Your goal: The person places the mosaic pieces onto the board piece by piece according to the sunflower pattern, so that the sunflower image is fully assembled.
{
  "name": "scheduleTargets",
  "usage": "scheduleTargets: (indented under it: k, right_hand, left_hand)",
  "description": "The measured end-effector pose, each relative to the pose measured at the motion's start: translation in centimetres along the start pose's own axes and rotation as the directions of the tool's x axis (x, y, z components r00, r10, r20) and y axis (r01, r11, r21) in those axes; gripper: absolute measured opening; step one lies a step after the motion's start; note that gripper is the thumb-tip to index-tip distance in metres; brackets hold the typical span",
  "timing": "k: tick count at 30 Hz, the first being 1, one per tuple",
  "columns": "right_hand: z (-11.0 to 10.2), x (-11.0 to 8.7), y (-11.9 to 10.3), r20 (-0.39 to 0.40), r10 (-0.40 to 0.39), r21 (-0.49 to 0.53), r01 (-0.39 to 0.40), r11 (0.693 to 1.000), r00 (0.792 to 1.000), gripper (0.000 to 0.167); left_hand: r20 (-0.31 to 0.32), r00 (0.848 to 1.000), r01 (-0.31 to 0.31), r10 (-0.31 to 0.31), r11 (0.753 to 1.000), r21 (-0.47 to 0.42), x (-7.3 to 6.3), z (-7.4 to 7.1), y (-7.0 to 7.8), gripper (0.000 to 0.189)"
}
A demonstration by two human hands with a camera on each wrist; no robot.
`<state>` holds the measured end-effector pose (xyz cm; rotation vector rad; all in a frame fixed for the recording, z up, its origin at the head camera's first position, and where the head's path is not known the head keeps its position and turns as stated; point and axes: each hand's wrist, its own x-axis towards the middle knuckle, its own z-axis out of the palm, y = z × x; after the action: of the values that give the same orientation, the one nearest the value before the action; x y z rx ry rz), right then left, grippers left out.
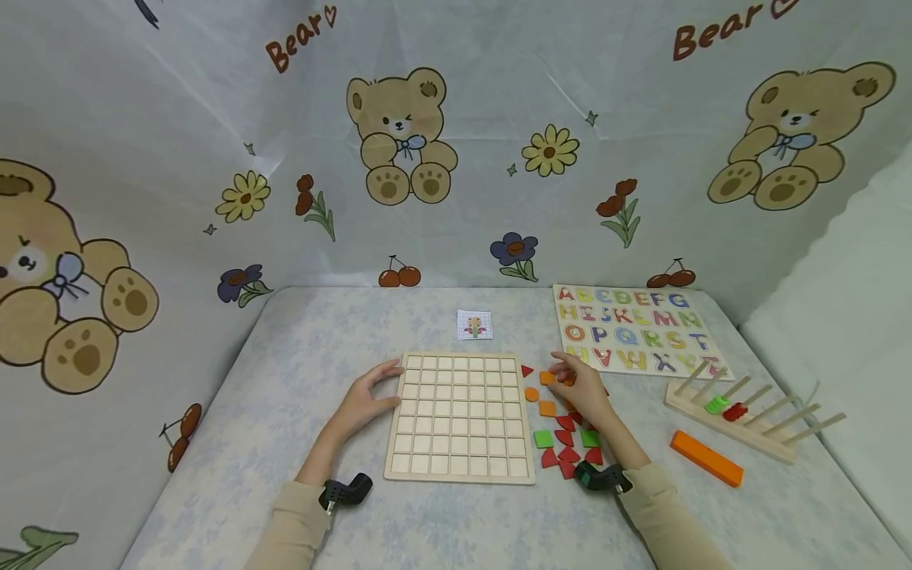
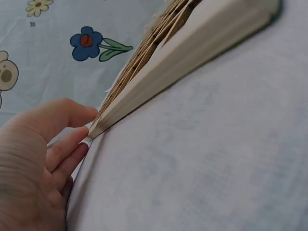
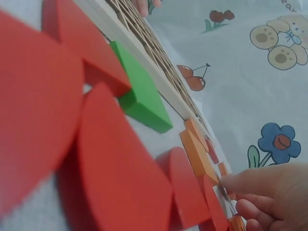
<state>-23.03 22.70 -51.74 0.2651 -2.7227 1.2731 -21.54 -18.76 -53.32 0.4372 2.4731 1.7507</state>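
A wooden grid board (image 1: 459,417) lies flat on the table between the hands. My left hand (image 1: 366,402) is at the board's left edge, thumb and fingers spread apart; in the left wrist view its fingertips (image 2: 91,113) are right at the board's corner. Over the loose pieces at the right, my right hand (image 1: 583,389) reaches down with bent fingers, thumb and index apart. Orange square blocks (image 1: 547,378) lie by its fingertips, partly hidden beneath. Nearer me are red curved blocks (image 1: 564,437) and green blocks (image 1: 544,438). An orange round block (image 1: 531,394) lies beside the board.
A small picture card (image 1: 474,325) lies behind the board. Farther right are an alphabet board (image 1: 627,328) and a wooden peg rack (image 1: 734,423) with green and red pieces on it. In front of the rack lies a long orange bar (image 1: 707,458). A bear-print cloth hangs behind.
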Motion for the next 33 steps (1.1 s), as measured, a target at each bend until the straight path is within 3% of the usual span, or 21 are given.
scheduleTargets:
  k: [6, 12, 18, 33]
  right_hand:
    - [-0.2, -0.1, -0.3, -0.002, -0.006, 0.042, 0.006, 0.999, 1.0, 0.056]
    - [0.6, 0.1, -2.3, 0.018, -0.029, 0.093, 0.027, 0.995, 0.999, 0.056]
    - [2.3, 1.0, -4.6, 0.058, -0.078, 0.186, 0.066, 0.98, 0.995, 0.055]
    - [7.4, 2.4, -8.8, 0.101, -0.153, 0.215, 0.129, 0.968, 0.983, 0.053]
  left_hand:
    - [0.004, 1.0, 0.013, -0.013, 0.999, 0.032, 0.2, 0.1, -0.3, 0.068]
    - [0.005, 1.0, 0.025, -0.026, 0.999, 0.043, 0.0, 0.0, -0.2, 0.068]
    - [0.003, 1.0, 0.023, -0.023, 0.999, 0.03, 0.1, 0.0, -0.3, 0.069]
    - [0.008, 0.999, 0.038, -0.038, 0.999, 0.026, 0.1, -0.1, -0.3, 0.067]
